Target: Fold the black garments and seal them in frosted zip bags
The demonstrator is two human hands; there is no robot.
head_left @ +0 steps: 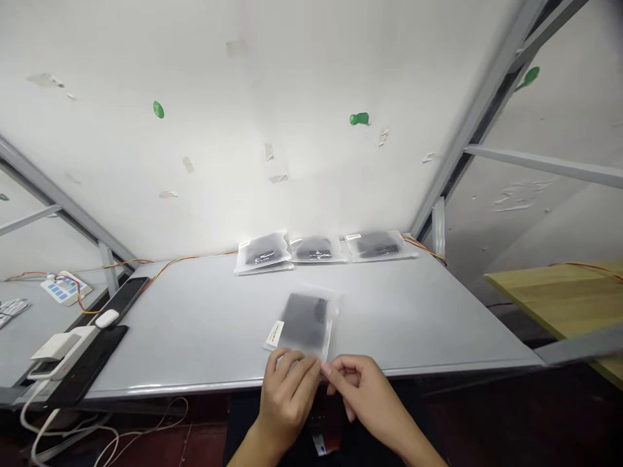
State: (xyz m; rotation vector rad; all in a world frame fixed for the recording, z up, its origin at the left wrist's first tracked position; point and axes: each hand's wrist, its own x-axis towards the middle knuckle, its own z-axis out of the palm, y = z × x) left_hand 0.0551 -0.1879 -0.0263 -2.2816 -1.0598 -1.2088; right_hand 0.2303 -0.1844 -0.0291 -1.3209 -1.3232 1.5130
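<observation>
A frosted plastic bag (304, 321) with a dark flat item inside and a small white label on its left side lies on the grey table, close to the front edge. My left hand (291, 392) is closed over the bag's near edge. Beside it, my right hand (357, 392) pinches the near right corner of the same bag with thumb and curled fingers. The two hands almost touch at that corner. What the dark item is cannot be made out through the cloudy plastic.
Several similar bags (318, 250) lie in a row along the white wall (311, 207). On the left stand a white device (63, 357), black flat objects and a small white case (107, 318). A power strip (67, 288) lies farther left. Metal frame posts (467, 143) rise at both sides.
</observation>
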